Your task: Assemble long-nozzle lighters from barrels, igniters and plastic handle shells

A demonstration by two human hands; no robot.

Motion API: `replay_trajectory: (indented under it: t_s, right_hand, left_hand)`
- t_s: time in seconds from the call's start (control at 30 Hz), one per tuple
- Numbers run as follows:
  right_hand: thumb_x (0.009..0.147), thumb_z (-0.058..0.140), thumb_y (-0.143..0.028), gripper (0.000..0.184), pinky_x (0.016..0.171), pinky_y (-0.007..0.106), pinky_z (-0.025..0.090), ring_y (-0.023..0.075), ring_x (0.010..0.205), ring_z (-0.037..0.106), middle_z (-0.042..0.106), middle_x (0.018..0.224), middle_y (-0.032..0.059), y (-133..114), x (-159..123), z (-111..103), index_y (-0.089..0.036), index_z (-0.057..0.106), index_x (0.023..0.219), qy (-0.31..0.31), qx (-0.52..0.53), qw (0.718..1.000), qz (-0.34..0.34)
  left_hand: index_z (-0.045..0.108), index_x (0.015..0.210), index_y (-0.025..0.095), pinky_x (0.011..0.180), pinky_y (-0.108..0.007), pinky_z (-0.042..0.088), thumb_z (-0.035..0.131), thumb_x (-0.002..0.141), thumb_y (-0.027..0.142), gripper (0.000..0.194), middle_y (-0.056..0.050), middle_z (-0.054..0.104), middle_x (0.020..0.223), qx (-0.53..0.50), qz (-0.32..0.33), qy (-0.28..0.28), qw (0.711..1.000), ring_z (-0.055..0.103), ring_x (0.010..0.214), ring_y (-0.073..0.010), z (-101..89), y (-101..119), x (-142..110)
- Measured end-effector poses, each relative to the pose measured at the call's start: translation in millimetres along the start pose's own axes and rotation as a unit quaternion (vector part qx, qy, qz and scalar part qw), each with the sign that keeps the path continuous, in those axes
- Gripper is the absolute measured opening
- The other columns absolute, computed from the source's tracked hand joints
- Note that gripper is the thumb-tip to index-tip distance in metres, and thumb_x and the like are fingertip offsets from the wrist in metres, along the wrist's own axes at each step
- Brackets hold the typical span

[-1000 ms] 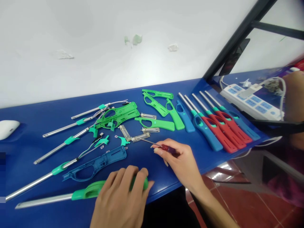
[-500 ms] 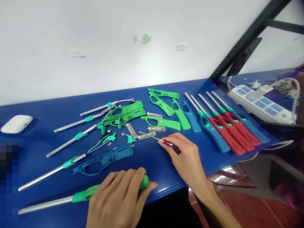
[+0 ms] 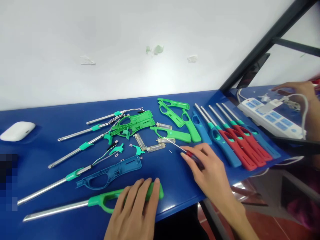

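My left hand (image 3: 137, 208) lies over the handle of a green long-necked gas lighter (image 3: 110, 202) near the table's front edge, fingers draped across it and thumb hidden. The lighter's metal tube points left. In my right hand (image 3: 210, 168) is a screwdriver with a dark red handle (image 3: 193, 158), its thin shaft pointing up and left. A tiny screw-like piece (image 3: 170, 151) lies left of that shaft. Beyond my left hand rests an opened blue handle half (image 3: 110, 173). Several small clear fuel tanks (image 3: 156, 147) and a teal trigger piece (image 3: 137, 150) lie behind it.
Metal lighter tubes (image 3: 67, 151) with wires spread across the left, beside opened green shells (image 3: 137, 120). Assembled red lighters (image 3: 247, 151) and blue ones lie in a row at right. A white case (image 3: 17, 131), a power strip (image 3: 272, 116) and another person's hand (image 3: 297, 90) are farther out.
My left hand has shifted right and loosened over the green lighter, which now lies flatter. My right hand with the screwdriver moved slightly right and nearer. Another person's hand appeared at right.
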State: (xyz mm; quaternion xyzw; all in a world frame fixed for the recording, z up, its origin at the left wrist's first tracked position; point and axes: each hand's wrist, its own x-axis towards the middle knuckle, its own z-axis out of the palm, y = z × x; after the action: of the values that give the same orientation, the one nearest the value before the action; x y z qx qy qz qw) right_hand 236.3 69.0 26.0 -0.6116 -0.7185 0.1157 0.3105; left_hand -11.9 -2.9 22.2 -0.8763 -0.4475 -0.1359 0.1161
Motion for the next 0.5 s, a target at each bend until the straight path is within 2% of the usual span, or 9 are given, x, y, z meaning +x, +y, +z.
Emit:
replay_trajectory:
  t_s: [0.07, 0.17, 0.27, 0.3, 0.37, 0.43, 0.5]
  right_hand:
    - [0.106, 0.057, -0.040, 0.029, 0.071, 0.032, 0.052, 0.0188, 0.082, 0.066, 0.062, 0.096, 0.0055, 9.2, -5.3, -3.5, -0.024, 0.074, 0.123, 0.016, -0.045, 0.999, -0.011]
    - [0.104, 0.059, -0.041, 0.030, 0.070, 0.035, 0.048, 0.0235, 0.087, 0.062, 0.064, 0.093, 0.0060, 21.7, -8.5, -3.5, -0.025, 0.074, 0.124, 0.030, -0.095, 0.995, -0.028]
    - [0.102, 0.063, -0.042, 0.030, 0.071, 0.037, 0.046, 0.0268, 0.093, 0.058, 0.066, 0.101, 0.0082, 25.7, -8.3, -2.7, -0.025, 0.074, 0.124, 0.054, -0.130, 0.989, -0.052]
    - [0.101, 0.064, -0.041, 0.029, 0.072, 0.038, 0.046, 0.0272, 0.094, 0.057, 0.065, 0.104, 0.0092, 23.9, -8.5, -3.3, -0.025, 0.074, 0.123, 0.071, -0.136, 0.986, -0.064]
    - [0.100, 0.067, -0.038, 0.027, 0.078, 0.039, 0.048, 0.0266, 0.096, 0.057, 0.063, 0.108, 0.0098, 14.2, -10.5, -5.4, -0.024, 0.073, 0.122, 0.096, -0.121, 0.983, -0.100]
    - [0.101, 0.067, -0.036, 0.028, 0.085, 0.039, 0.049, 0.0249, 0.100, 0.057, 0.062, 0.110, 0.0085, -3.2, -14.4, -6.2, -0.026, 0.069, 0.127, 0.063, -0.064, 0.984, -0.152]
    - [0.101, 0.065, -0.044, 0.042, 0.093, 0.039, 0.051, 0.0251, 0.109, 0.058, 0.062, 0.119, 0.0080, -25.4, -19.1, -2.0, -0.027, 0.061, 0.139, -0.050, -0.010, 0.975, -0.218]
  left_hand:
    - [0.050, 0.151, 0.018, 0.110, -0.040, 0.041, 0.038, 0.105, 0.017, 0.047, -0.007, 0.063, 0.145, -0.022, 0.007, 0.002, 1.000, 0.058, 0.133, -0.0249, 0.1, 0.8, -1.4]
    - [0.048, 0.153, 0.017, 0.117, -0.040, 0.037, 0.049, 0.102, 0.014, 0.051, -0.008, 0.055, 0.154, -0.078, -0.007, 0.016, 0.997, 0.046, 0.145, -0.0268, -4.9, -4.7, -9.0]
    - [0.050, 0.151, 0.021, 0.115, -0.038, 0.039, 0.047, 0.094, -0.001, 0.061, -0.005, 0.059, 0.147, -0.120, -0.057, 0.044, 0.990, 0.050, 0.140, -0.0232, -14.5, -23.7, -30.8]
    - [0.049, 0.151, 0.022, 0.113, -0.038, 0.040, 0.046, 0.094, -0.002, 0.063, -0.006, 0.060, 0.145, -0.125, -0.099, 0.042, 0.986, 0.052, 0.136, -0.0223, -17.6, -32.1, -40.1]
    - [0.052, 0.149, 0.019, 0.110, -0.039, 0.039, 0.050, 0.098, 0.009, 0.052, -0.008, 0.061, 0.141, -0.090, -0.143, 0.046, 0.985, 0.054, 0.131, -0.0241, -22.3, -48.7, -57.6]
    - [0.054, 0.147, 0.019, 0.107, -0.040, 0.037, 0.051, 0.104, 0.022, 0.044, -0.010, 0.061, 0.137, -0.059, -0.152, 0.017, 0.986, 0.055, 0.125, -0.0253, -23.6, -61.3, -69.2]
    - [0.055, 0.146, 0.019, 0.104, -0.038, 0.039, 0.049, 0.107, 0.026, 0.040, -0.010, 0.061, 0.132, -0.063, -0.138, 0.004, 0.988, 0.057, 0.119, -0.0234, -22.0, -67.4, -72.8]
